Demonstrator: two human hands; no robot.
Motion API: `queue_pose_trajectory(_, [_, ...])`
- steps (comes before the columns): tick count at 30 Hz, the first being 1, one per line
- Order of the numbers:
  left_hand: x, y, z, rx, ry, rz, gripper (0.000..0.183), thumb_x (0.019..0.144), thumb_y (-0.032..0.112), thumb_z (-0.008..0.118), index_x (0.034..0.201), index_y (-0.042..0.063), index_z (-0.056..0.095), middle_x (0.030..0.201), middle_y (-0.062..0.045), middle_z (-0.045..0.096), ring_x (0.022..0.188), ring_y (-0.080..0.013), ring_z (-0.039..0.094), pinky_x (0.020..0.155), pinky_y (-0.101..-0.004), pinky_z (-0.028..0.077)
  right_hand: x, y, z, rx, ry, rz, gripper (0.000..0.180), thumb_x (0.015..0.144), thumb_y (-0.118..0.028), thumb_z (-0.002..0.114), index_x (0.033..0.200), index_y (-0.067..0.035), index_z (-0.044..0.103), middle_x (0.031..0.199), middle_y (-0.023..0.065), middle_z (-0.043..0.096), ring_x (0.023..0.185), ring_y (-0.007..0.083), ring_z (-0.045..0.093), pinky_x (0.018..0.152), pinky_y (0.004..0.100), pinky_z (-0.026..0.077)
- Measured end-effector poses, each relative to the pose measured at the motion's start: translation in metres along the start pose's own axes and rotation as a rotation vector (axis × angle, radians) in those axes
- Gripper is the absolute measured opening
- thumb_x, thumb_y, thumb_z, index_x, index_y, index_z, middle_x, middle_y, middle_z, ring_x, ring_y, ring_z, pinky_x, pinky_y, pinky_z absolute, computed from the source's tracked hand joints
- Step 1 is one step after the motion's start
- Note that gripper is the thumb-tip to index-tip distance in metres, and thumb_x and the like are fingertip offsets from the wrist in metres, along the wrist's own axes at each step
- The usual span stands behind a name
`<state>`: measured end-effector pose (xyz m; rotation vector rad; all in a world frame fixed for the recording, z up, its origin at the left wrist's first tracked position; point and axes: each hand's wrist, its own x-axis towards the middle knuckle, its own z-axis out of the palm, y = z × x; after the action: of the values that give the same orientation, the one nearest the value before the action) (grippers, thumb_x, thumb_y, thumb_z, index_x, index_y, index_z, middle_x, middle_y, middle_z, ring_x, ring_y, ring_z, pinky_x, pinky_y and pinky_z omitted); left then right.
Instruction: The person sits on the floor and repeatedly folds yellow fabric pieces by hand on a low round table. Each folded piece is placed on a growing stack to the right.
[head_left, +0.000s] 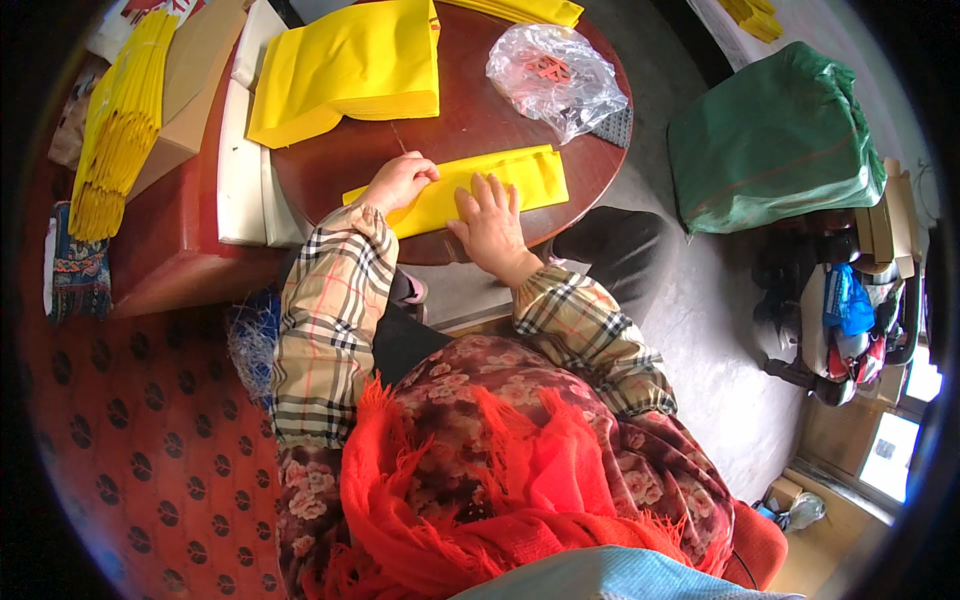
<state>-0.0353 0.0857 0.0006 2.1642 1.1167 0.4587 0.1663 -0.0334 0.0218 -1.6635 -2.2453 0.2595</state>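
A folded yellow sheet (536, 180), which looks like non-woven cloth, lies in a long strip near the front edge of the round red-brown table (465, 139). My left hand (401, 182) is curled at the strip's upper edge, with thumb and forefinger closed on the material there. Flat on the strip, to the right, rests my right hand (491, 225), its fingers spread and holding nothing. Beyond both hands sits a thick stack of yellow sheets (352, 64). A clear plastic bag (555, 79) with small red pieces inside lies at the table's right.
At left, a bundle of folded yellow pieces (124, 127) leans by a cardboard box (195, 82). More yellow material (525, 10) lies at the table's far edge. A large green wrapped bale (772, 142) stands right, with shoes and a blue bag (849, 300) beyond it.
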Motion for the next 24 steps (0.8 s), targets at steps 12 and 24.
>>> queue_pose_trajectory(12, [-0.004,0.008,0.000,0.049,0.036,-0.032,0.009,0.084,0.003,0.065,0.093,0.005,0.067,0.088,-0.009,0.060,0.083,-0.0254,0.062,0.075,-0.0341,0.050,0.026,0.018,-0.011,0.025,0.098,0.003,0.035,0.083,-0.036,0.067,0.100,-0.006,0.065,0.106,0.0121,0.058,0.108,0.0318,0.050,0.095,0.0455,0.037])
queue_pose_trajectory(24, [-0.003,0.009,0.000,0.014,0.010,-0.087,0.008,0.085,0.002,0.064,0.092,0.004,0.067,0.087,-0.008,0.058,0.082,-0.0231,0.061,0.074,-0.0329,0.049,0.017,0.035,-0.013,0.040,0.163,0.039,0.035,0.082,-0.035,0.068,0.099,-0.005,0.064,0.109,0.0135,0.055,0.107,0.0342,0.050,0.093,0.0471,0.039])
